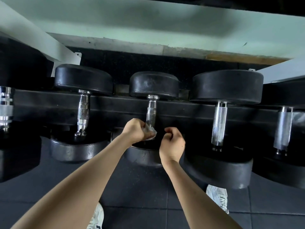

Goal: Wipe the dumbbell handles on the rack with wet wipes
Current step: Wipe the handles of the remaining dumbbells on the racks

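left hand (135,131) grips wipe (151,131) against handle (151,112)

Dim, glinting chrome, wide-angle edge distortion.

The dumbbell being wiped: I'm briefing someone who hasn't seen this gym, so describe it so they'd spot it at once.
Find the black rack by the wall, holding a row of five weights. Take the middle dumbbell, third from either end. It has the smallest heads, and the left hand holds a white wipe at the near end of its handle.
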Tool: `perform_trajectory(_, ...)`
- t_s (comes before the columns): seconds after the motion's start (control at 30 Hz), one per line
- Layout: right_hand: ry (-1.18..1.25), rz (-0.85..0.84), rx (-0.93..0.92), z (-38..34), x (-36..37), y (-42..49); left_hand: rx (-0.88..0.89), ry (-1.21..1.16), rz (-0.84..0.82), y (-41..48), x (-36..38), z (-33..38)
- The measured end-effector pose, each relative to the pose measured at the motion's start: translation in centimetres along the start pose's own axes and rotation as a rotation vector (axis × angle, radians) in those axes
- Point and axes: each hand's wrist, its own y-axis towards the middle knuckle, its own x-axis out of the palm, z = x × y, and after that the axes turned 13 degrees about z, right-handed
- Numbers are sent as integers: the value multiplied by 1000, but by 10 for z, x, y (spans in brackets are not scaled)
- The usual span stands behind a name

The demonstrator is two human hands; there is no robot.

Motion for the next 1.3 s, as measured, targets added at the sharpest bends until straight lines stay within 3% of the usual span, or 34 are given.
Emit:
perform_trajectory(0.03, -3, 2, 3, 0, 0, 0, 95, 58, -44, 1, 0, 2)
perform_trajectory(0.17, 14, 9, 7, 2, 2, 0, 127, -222, 61, 0, 2, 13)
perform_trajectory(0.43, 17, 12, -7, 3, 0, 1, 190, 52, -66, -2, -5, 0)
perform_trajectory(0.77, 64, 3, 34, 6, 4, 2, 255, -360, 125, 15, -3, 30)
perform_trajectory(1.3, 63, 10, 55, 2, 2, 0, 112, 39, -53, 22, -8, 26)
